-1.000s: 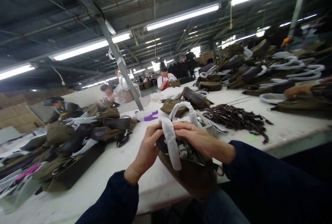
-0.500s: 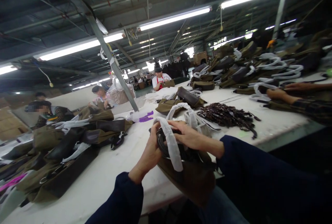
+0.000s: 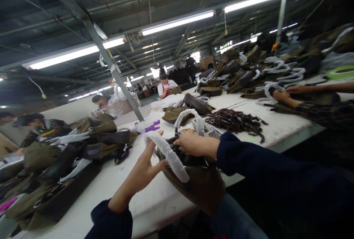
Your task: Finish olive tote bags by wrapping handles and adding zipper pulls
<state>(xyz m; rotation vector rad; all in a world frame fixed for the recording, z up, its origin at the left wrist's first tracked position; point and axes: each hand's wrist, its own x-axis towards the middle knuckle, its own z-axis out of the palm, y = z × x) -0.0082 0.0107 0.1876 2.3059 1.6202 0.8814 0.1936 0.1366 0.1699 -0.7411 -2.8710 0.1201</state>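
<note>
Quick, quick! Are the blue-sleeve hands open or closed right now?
Left hand: open, beside the handle of the bag.
Right hand: fingers bent at the bag's opening; can't tell if it holds anything.

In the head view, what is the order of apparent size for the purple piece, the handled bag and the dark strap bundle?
Largest to smallest:
handled bag
dark strap bundle
purple piece
The handled bag is nearest the camera.

Bag at table edge, heaped bags left, strap bundle behind right
</note>
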